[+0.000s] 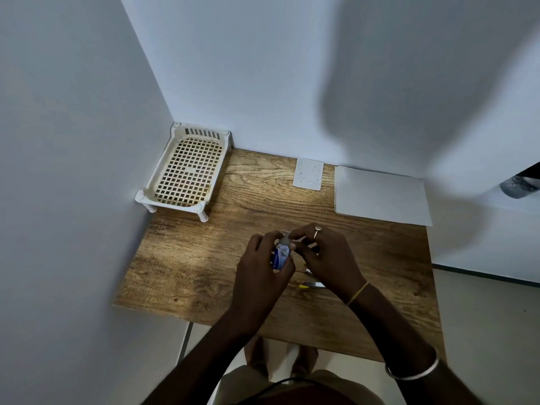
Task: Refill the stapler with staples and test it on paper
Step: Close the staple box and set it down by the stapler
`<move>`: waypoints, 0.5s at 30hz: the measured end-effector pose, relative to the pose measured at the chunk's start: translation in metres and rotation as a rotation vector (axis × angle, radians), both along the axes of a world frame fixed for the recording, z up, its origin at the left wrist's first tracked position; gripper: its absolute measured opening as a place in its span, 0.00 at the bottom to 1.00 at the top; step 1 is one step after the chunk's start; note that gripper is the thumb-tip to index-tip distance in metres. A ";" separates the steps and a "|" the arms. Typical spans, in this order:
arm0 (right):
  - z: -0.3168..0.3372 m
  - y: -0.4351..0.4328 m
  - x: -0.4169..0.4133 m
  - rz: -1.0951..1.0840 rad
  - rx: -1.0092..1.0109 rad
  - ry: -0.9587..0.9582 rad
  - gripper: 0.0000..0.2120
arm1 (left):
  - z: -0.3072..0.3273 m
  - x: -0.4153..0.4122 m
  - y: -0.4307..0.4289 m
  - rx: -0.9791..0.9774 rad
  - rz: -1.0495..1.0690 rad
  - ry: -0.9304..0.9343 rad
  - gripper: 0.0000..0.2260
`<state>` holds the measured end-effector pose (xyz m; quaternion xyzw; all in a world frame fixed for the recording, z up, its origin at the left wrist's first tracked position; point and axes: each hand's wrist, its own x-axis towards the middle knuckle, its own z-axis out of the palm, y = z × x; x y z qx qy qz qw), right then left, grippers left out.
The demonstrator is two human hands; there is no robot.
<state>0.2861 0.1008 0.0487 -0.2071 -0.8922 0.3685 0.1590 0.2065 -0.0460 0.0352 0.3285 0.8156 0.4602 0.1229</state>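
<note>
Where the brown wood-grain table [204,258] meets the corner of two plain pale walls, a cream plastic basket [187,171] stands on four short legs, its floor an open square lattice and its far wall slotted. Near the back edge lies a small white paper slip [309,173], rectangular and flecked with tiny dark marks, and just to its right sits a flat sheaf of smooth white paper [380,194] that overhangs the table's right side. Over the middle of the table the left hand [263,267] curls its fingers and thumb round a small staple box [282,255], a blue-and-white printed cardboard carton held upright with its pale upper end showing above the knuckles. The right hand [324,252], wearing a ring [318,228] on one finger, meets it from the right, its fingertips pinching the top end of the box, though whether they hold a flap or something drawn from inside cannot be told. The box is thus caught between both hands, raised off the wood. Beneath the right palm and wrist lies the stapler [314,285], mostly hidden, with only a grey metallic strip and a yellow tip showing on the tabletop, close to the hand but not plainly touched by it. A thin yellow thread [358,293] circles the right wrist, and a smooth silver bangle [412,372] sits further up the forearm.
</note>
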 end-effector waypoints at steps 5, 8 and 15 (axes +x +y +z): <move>0.002 0.004 0.001 0.029 -0.026 -0.012 0.06 | -0.001 0.000 -0.001 0.005 -0.030 -0.037 0.21; 0.001 0.005 0.001 0.025 -0.050 -0.011 0.06 | 0.000 0.000 -0.001 0.019 -0.041 -0.051 0.19; -0.004 0.007 0.004 -0.022 -0.205 0.003 0.08 | 0.001 -0.002 0.001 0.013 -0.036 -0.042 0.16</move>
